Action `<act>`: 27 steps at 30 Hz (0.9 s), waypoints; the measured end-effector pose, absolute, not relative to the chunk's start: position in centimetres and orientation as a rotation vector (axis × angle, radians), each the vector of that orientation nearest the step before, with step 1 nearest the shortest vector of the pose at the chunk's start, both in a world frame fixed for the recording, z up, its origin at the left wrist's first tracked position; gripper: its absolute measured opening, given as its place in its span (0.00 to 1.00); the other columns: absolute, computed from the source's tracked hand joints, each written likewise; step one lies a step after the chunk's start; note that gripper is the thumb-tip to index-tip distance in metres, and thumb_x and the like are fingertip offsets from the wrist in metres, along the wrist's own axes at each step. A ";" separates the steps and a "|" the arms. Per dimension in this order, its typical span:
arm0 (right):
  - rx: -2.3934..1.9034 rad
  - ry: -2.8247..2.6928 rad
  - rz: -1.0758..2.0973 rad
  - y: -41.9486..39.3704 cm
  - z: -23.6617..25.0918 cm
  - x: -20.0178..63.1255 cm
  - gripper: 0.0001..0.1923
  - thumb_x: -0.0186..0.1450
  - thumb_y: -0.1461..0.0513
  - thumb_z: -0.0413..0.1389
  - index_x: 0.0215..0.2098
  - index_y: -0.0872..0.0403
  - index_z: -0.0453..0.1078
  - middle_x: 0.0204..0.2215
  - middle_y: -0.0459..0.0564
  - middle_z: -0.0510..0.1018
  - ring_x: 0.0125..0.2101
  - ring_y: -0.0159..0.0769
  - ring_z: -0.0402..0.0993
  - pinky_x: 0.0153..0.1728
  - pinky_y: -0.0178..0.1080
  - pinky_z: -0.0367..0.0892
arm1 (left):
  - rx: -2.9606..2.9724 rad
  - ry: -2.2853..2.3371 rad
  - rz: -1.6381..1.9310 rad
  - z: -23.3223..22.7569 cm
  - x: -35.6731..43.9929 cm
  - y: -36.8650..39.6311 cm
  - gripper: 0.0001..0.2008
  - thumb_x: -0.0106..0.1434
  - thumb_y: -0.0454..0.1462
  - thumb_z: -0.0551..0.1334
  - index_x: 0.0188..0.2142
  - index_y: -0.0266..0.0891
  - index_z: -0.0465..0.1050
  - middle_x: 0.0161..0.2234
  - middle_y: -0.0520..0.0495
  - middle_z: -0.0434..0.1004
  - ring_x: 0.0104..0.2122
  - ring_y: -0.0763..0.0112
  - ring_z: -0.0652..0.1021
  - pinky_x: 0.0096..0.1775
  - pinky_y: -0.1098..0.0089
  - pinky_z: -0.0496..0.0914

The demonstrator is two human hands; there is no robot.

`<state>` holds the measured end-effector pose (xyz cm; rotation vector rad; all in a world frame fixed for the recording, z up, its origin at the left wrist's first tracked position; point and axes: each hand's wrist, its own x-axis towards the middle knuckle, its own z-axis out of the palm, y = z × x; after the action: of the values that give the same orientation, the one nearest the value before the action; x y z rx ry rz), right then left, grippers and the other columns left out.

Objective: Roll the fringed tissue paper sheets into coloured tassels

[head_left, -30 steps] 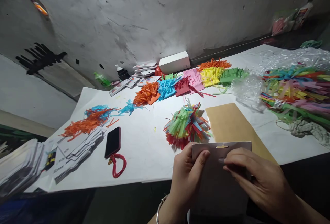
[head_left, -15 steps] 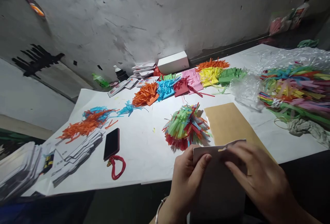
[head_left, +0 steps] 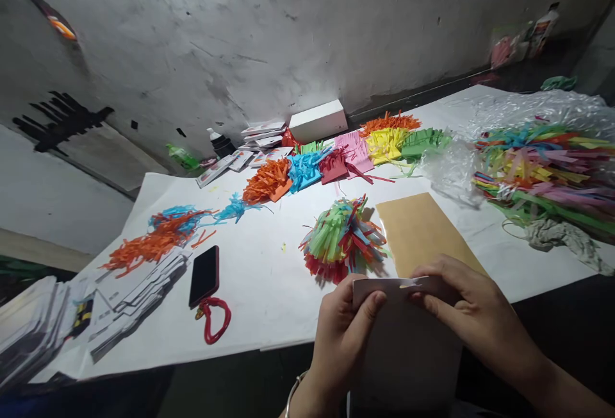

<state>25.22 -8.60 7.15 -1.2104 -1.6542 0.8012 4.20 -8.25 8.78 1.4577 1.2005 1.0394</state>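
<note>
Flat grey-white rectangular card [head_left: 408, 354]: just off the near edge of the white-covered table [head_left: 254, 277], long axis running toward the body. 2 hands pinch its top edge: left hand [head_left: 346, 325] at left corner, right hand [head_left: 473, 315] nearer the slot [head_left: 410, 285].

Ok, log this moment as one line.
left hand: grips card | right hand: fingers at card's top edge | nearby: fringed paper bundle, brown sheet

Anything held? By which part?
A pale card, by its top edge: left hand at the left corner, right hand toward the right end.
</note>
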 end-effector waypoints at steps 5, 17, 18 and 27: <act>-1.169 -1.749 0.568 -8.6 7.2 25.4 0.14 0.65 0.61 0.61 0.49 0.43 0.72 0.42 0.45 0.76 0.43 0.36 0.76 0.38 0.33 0.75 | 1.432 1.199 1.087 8.6 4.4 -8.3 0.16 0.67 0.48 0.65 0.30 0.38 0.73 0.26 0.52 0.71 0.27 0.73 0.68 0.30 0.74 0.64; -1.207 -1.716 0.554 -8.2 6.8 25.2 0.11 0.62 0.62 0.63 0.43 0.46 0.72 0.44 0.46 0.72 0.45 0.37 0.74 0.44 0.35 0.71 | 1.488 1.240 1.051 8.4 4.6 -8.7 0.17 0.67 0.49 0.64 0.31 0.38 0.73 0.25 0.52 0.70 0.26 0.73 0.67 0.28 0.74 0.62; -1.216 -1.697 0.586 -8.2 6.8 25.2 0.09 0.63 0.61 0.64 0.41 0.46 0.72 0.42 0.46 0.72 0.44 0.37 0.74 0.42 0.35 0.72 | 1.499 1.242 1.050 8.4 4.6 -8.6 0.17 0.67 0.49 0.64 0.31 0.38 0.73 0.25 0.52 0.70 0.26 0.72 0.67 0.28 0.74 0.62; -1.235 -1.668 0.808 -8.1 6.9 24.9 0.03 0.66 0.59 0.61 0.38 0.48 0.74 0.38 0.48 0.73 0.39 0.38 0.75 0.29 0.32 0.73 | 1.489 1.273 1.038 8.2 4.7 -8.7 0.18 0.66 0.50 0.64 0.30 0.38 0.72 0.24 0.52 0.69 0.26 0.72 0.67 0.28 0.74 0.62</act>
<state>24.85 -8.09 6.94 -1.2352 -1.6678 0.8084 4.69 -8.71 8.24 1.4889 1.2731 1.0385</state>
